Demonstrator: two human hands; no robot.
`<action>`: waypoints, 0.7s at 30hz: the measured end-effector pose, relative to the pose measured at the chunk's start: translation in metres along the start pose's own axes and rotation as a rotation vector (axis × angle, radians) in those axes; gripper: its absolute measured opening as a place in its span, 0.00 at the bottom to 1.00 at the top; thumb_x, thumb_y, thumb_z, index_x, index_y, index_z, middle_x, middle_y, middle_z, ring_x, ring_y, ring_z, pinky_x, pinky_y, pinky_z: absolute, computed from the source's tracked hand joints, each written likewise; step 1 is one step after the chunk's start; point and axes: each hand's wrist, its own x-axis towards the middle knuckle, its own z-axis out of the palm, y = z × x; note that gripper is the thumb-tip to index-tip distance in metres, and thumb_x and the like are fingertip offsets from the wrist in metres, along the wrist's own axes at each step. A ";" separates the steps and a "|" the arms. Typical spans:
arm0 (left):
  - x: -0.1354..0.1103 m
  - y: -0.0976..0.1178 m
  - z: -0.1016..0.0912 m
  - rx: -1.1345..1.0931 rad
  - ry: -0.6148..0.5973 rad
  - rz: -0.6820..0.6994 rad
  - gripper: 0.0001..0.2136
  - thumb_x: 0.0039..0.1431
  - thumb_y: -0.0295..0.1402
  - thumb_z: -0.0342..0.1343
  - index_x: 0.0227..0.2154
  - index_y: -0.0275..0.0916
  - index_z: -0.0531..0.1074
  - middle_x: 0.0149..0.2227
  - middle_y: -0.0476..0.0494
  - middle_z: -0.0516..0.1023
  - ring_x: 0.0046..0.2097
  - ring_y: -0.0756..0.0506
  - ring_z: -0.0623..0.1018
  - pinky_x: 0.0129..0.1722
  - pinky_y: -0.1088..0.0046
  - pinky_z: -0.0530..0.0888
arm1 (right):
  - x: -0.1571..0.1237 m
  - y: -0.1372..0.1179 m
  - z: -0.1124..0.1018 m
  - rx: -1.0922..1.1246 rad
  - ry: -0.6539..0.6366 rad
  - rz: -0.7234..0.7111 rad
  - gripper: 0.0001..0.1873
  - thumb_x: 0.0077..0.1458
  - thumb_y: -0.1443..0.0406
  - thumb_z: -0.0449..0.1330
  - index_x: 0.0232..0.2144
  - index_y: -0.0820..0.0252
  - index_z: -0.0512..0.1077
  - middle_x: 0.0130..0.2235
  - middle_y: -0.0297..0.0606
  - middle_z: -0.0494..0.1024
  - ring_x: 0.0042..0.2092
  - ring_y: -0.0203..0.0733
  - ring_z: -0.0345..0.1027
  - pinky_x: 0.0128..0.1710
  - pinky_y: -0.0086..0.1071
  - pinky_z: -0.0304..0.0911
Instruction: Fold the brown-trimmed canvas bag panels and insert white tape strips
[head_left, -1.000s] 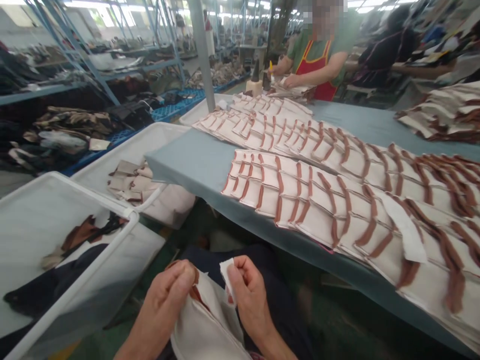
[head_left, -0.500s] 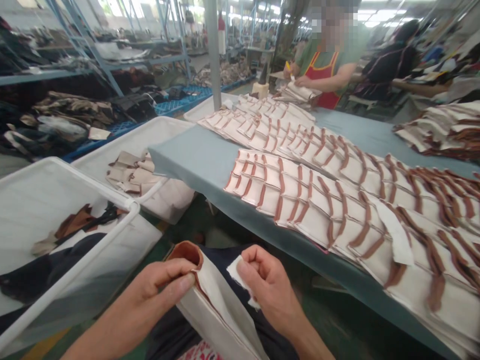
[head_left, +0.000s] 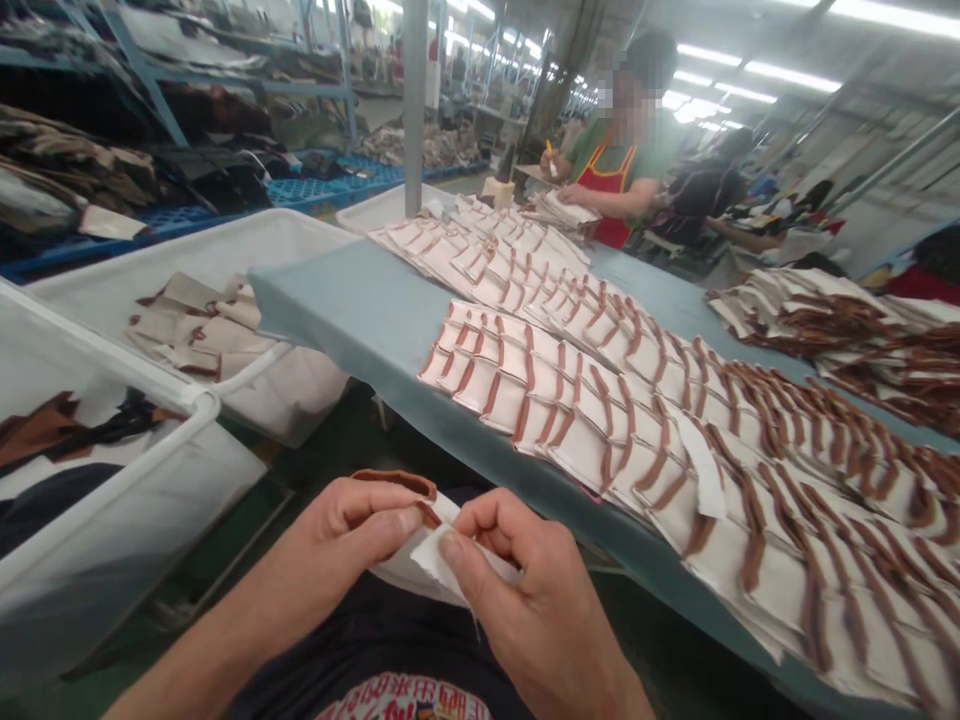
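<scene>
From the head view we see our left hand (head_left: 341,535) and right hand (head_left: 517,580) close together, each pinching a soft white cloth piece with narrow brown binding (head_left: 439,560), over our dark printed shirt (head_left: 382,650); overlapping rows of matching pieces (head_left: 510,400) lie on the smooth grey-blue table (head_left: 322,310), near a white fabric bin (head_left: 225,215)

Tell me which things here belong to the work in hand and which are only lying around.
In the work:
left hand, right hand, white fabric piece with brown edging

Lying about:
rows of similar pieces on the grey-blue table, white bins
</scene>
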 end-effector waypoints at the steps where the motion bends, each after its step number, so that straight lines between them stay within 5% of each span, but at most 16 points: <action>1: 0.002 -0.001 0.001 -0.021 0.009 -0.009 0.14 0.60 0.41 0.64 0.24 0.41 0.86 0.28 0.46 0.80 0.30 0.48 0.71 0.30 0.76 0.69 | 0.001 -0.001 0.000 -0.027 0.015 -0.008 0.13 0.67 0.55 0.60 0.33 0.55 0.75 0.25 0.32 0.78 0.26 0.37 0.69 0.26 0.29 0.56; 6: 0.004 -0.010 -0.004 -0.068 0.002 -0.054 0.15 0.60 0.43 0.66 0.22 0.40 0.84 0.23 0.50 0.73 0.28 0.49 0.67 0.27 0.76 0.64 | 0.006 -0.004 0.000 -0.100 0.050 -0.028 0.13 0.66 0.56 0.60 0.30 0.55 0.73 0.25 0.30 0.77 0.26 0.36 0.67 0.28 0.28 0.56; 21: 0.006 -0.007 -0.010 0.011 -0.066 -0.006 0.17 0.62 0.42 0.62 0.21 0.39 0.81 0.26 0.47 0.75 0.29 0.47 0.69 0.27 0.73 0.65 | 0.016 0.003 0.011 -0.135 0.055 -0.013 0.14 0.66 0.54 0.61 0.32 0.54 0.74 0.24 0.30 0.76 0.25 0.37 0.65 0.26 0.30 0.53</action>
